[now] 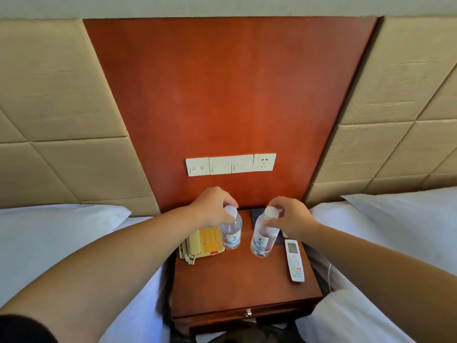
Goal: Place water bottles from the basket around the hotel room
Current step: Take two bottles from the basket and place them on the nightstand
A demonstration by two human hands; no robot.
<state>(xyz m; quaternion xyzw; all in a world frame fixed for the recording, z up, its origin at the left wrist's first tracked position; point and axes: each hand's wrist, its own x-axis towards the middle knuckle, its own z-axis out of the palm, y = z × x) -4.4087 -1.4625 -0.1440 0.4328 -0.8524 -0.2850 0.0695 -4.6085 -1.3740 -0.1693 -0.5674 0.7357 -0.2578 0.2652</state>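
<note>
Two clear water bottles with white caps and pale labels stand upright on a reddish wooden nightstand (237,288) between two beds. My left hand (212,206) grips the left bottle (232,233) at its neck, just under the cap. My right hand (289,216) pinches the right bottle (262,240) at its neck. The left bottle stands right beside the telephone. The basket is not in view.
A cream and yellow telephone (202,242) sits at the nightstand's left. A white remote control (294,259) lies at its right, with a dark flat item (257,214) behind the bottles. Wall switches and a socket (231,164) are above. White beds (385,243) flank both sides.
</note>
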